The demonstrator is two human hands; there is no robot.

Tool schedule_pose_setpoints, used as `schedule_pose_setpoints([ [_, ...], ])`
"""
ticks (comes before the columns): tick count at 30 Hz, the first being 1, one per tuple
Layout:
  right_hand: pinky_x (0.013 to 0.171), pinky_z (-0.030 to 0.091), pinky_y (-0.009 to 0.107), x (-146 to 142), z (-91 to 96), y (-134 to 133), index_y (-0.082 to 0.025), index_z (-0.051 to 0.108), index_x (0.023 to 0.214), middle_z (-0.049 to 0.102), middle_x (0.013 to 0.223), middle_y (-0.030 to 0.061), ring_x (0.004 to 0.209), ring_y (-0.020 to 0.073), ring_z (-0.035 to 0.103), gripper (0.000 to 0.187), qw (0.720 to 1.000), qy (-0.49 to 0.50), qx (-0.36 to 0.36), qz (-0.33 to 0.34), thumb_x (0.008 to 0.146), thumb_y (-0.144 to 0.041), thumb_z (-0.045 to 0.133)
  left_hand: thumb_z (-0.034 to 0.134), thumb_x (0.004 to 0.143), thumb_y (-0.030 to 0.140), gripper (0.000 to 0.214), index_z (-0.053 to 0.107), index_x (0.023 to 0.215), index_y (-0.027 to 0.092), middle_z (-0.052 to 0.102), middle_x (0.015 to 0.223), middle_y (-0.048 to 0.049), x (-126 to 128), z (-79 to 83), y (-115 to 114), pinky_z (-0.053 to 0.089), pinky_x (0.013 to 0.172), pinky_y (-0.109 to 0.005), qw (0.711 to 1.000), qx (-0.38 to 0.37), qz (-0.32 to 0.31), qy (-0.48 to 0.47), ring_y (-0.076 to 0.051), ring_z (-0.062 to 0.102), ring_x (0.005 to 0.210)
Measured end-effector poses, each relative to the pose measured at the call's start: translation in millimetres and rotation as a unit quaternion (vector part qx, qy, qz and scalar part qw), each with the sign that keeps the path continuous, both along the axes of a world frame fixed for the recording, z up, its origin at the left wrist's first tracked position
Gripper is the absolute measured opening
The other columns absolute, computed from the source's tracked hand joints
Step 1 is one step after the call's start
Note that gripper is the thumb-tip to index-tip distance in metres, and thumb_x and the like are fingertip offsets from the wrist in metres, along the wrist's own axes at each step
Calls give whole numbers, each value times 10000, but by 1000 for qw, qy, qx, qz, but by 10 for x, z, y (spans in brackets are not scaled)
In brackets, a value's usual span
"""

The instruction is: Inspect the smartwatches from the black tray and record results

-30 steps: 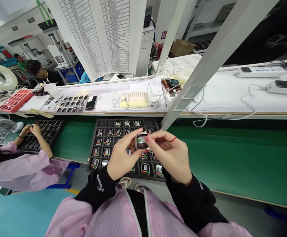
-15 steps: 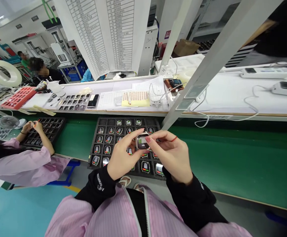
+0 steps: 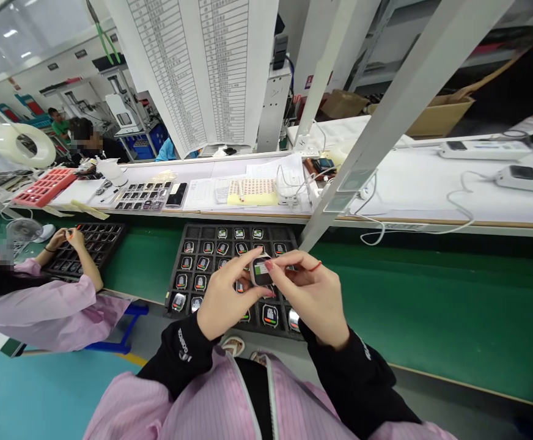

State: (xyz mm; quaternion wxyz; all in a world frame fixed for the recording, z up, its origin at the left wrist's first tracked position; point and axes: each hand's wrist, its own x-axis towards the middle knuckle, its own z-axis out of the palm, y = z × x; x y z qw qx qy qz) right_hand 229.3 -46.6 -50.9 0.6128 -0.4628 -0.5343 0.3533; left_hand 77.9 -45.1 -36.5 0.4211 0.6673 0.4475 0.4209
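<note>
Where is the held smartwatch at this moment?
Near the head view's centre: the smartwatch is between the left hand and right hand, over the nearer black compartment tray.

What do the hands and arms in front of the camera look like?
Both the left hand and the right hand are bare, without gloves, and the thumbnails look reddish. A thin red band circles a right-hand finger. The forearms wear black sleeves with white markings. Higher up is a pink, finely striped garment.
</note>
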Motion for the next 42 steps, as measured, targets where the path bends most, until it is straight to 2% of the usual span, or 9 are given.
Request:
schedule_pose_setpoints([
  [5,563,512,228,41,16,-26,-191,690,784,653,769,36,672,134,594,189,1000,-26,11,1,852,-368,690,820,722,313,680,569,1355,295,685,1063,-54,-46,-49,-35,542,709,-268,1000,-5,-4,-4,-95,551,650],
  [9,453,448,214,73,26,-28,-203,693,990,642,763,18,519,92,521,276,998,31,-37,34,921,-450,589,742,799,275,637,520,1394,324,658,1179,-61,-56,-79,-79,567,740,-286,999,40,-1,11,-117,596,733],
  [12,486,478,227,52,26,-9,-202,679,1070,651,774,20,518,95,536,363,988,33,-72,131,947,-507,525,683,835,228,628,481,1423,318,637,1207,-66,-62,-65,-119,573,776,-296,996,79,14,33,-134,620,805],
  [15,622,545,242,-6,8,22,-201,679,1102,697,886,48,704,137,636,359,964,31,-93,246,955,-490,524,676,835,200,634,475,1426,312,652,1137,-49,-86,-36,-151,563,778,-282,990,115,39,78,-118,594,764],
  [20,832,576,305,-27,-83,58,-204,587,1290,712,1083,82,946,187,680,434,937,49,-92,334,911,-414,627,648,827,93,671,471,1420,352,667,1031,-1,-157,-50,-150,524,891,-284,971,180,71,141,-135,591,886],
  [27,916,568,396,22,-71,40,-209,571,1320,724,1098,102,1001,226,694,527,929,64,-119,345,878,-487,642,692,851,260,593,494,1408,306,693,1010,-23,-201,-130,-84,511,863,-309,971,173,56,158,-170,543,904],
  [34,885,580,391,-141,-86,115,-213,669,1189,742,1036,79,933,227,710,468,948,85,-145,270,859,-544,636,689,857,329,567,513,1392,267,694,1052,-57,-257,-163,46,505,858,-328,973,186,34,134,-184,553,929],
  [39,891,571,383,-222,-208,188,-223,637,1256,737,1074,82,955,219,702,502,944,97,-155,275,850,-518,664,712,836,306,593,513,1393,266,684,997,-41,-361,-213,168,515,850,-324,984,127,16,126,-163,560,846],
  [42,891,573,405,-257,-319,215,-209,586,1333,728,1108,106,951,219,699,596,938,91,-170,289,845,-543,657,710,824,274,601,513,1392,273,678,1079,-42,-474,-295,253,514,853,-317,990,74,4,117,-148,575,841],
])
